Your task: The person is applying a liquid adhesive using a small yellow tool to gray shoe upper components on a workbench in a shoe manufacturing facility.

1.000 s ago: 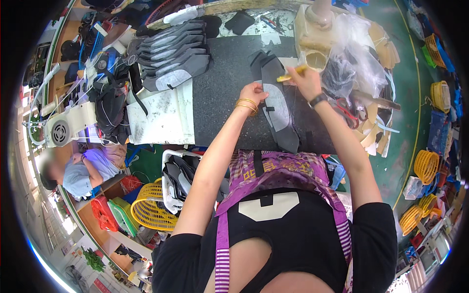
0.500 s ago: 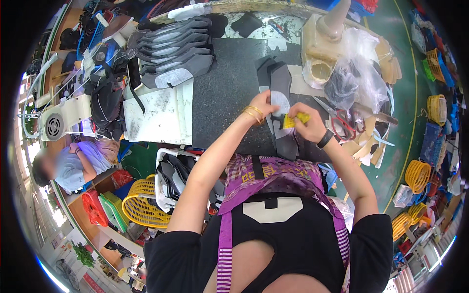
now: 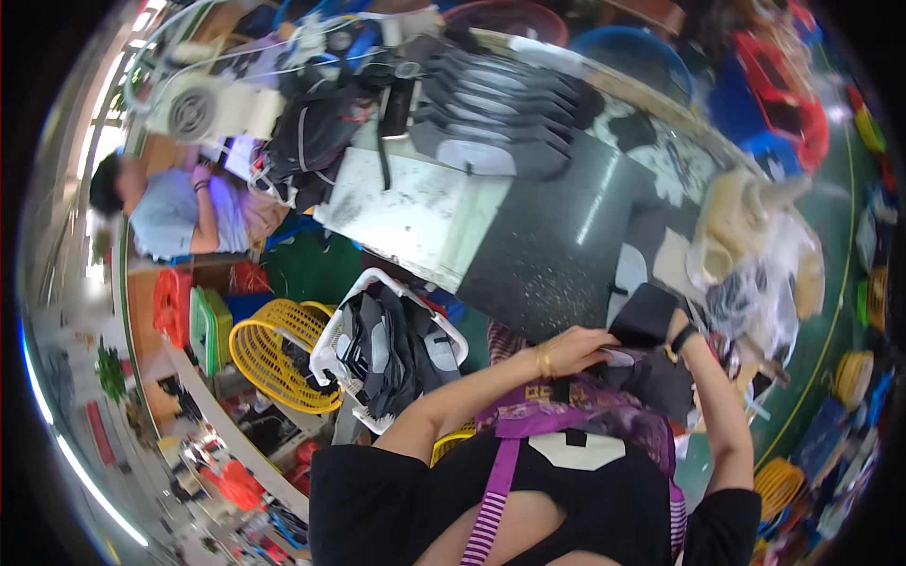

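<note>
A dark fabric panel [image 3: 645, 314] is lifted at the near edge of the work table, bent and tilted, its black face showing. My right hand [image 3: 681, 332] grips its right side; the panel partly covers those fingers. My left hand [image 3: 578, 351] is at its lower left, fingers together and closed at the edge, with a light grey patch showing beside the fingertips; motion blur softens this. Just beyond, another dark panel with a light grey patch [image 3: 630, 269] lies on the black mat [image 3: 543, 250].
A row of overlapping dark panels [image 3: 500, 113] lies at the back. A white basket [image 3: 342, 354] holding similar pieces stands left of me, beside a yellow basket [image 3: 274, 354]. Clear plastic bags [image 3: 755, 297] lie at right. Another person [image 3: 175, 212] sits at far left.
My view has turned, shifting the table rightward. Both hands have drawn nearer my body, and a panel is now lifted. The yellow thing from my right hand is out of sight.
</note>
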Demonstrator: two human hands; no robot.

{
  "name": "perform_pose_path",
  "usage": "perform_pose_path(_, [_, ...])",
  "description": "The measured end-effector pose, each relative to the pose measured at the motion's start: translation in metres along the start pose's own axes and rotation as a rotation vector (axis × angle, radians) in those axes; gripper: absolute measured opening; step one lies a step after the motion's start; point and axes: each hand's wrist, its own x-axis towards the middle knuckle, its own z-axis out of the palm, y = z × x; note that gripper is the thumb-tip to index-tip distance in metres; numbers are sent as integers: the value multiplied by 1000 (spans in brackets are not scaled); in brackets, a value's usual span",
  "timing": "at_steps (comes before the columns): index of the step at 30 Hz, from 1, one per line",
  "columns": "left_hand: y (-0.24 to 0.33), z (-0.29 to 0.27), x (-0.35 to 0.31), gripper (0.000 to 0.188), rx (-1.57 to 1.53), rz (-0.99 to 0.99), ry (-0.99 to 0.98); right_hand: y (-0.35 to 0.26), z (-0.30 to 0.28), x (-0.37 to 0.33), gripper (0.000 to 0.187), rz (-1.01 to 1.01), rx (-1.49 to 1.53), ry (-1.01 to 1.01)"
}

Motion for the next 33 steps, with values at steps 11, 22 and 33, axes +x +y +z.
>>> perform_pose_path(11, [-132,-221,-17,63,-928,-165,1278,-42,-48,22,29,590,287,-95])
perform_pose_path(22, [-193,-265,-36,38,-1158,-382,1286,37,-134,-31,34,1142,263,763])
perform_pose_path(33, [-55,-83,23,36,416,-224,799,33,-93,-27,46,837,-54,815])
